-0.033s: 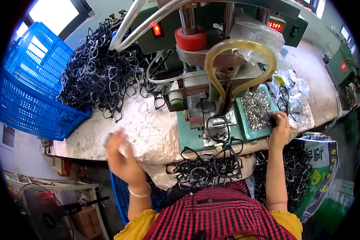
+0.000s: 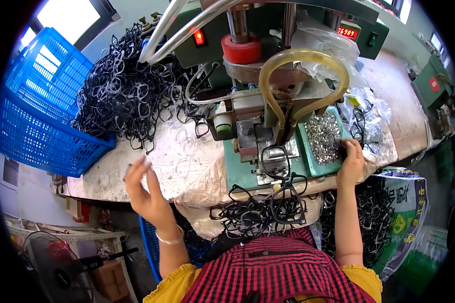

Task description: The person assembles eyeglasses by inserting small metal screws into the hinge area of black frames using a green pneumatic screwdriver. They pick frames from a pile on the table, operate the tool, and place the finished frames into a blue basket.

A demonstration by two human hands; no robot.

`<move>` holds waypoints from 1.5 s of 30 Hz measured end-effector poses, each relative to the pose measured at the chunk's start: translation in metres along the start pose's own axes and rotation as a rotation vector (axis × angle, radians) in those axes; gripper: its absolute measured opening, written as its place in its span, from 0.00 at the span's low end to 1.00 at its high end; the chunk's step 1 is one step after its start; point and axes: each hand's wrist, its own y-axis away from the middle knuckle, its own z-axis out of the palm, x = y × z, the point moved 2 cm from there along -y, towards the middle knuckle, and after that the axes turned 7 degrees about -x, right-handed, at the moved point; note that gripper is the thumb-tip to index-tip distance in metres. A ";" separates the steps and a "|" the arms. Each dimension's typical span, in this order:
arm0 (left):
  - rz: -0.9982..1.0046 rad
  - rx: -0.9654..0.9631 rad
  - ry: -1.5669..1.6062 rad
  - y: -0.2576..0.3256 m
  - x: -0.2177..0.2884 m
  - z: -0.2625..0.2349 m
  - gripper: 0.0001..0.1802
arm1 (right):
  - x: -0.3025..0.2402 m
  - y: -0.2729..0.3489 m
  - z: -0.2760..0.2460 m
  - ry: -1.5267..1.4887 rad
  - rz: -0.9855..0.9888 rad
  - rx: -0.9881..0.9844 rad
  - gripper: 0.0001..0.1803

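Note:
My left hand (image 2: 149, 197) is raised over the table's front edge at left, fingers apart, holding nothing I can see. At the right rim of a green tray (image 2: 311, 160) is my right hand (image 2: 352, 164), its fingers bent together. A dark patch shows at its fingertips; whether it is a held piece or a covering I cannot make out. Small shiny metal parts (image 2: 322, 136) fill the tray. Between my hands a black glasses frame (image 2: 275, 162) sits at the metal fixture (image 2: 275, 146) of a green press. Several black glasses frames (image 2: 247, 214) lie in front of it, near my lap.
A big heap of dark glasses frames (image 2: 121, 91) covers the table's back left, beside blue baskets (image 2: 45, 134). Clear frames (image 2: 183, 141) lie nearer. The press's red collar (image 2: 241, 49) and a yellowish hose (image 2: 304, 54) stand above the fixture. A sack (image 2: 399, 212) stands low right.
My left hand has shifted slightly left and toward me, and its blur is gone. My right hand has moved slightly left at the tray's rim. The glasses frames look the same.

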 end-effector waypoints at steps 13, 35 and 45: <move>-0.212 -0.456 -0.628 0.021 -0.141 0.081 0.07 | -0.024 0.000 0.052 0.473 -0.064 -0.088 0.08; -0.515 -0.397 -0.257 -0.042 -0.237 0.040 0.25 | -0.067 0.032 0.133 0.019 -0.117 -0.385 0.21; -0.647 -0.530 1.393 -0.016 0.032 0.056 0.17 | -0.101 0.049 0.145 -0.225 0.123 -0.413 0.25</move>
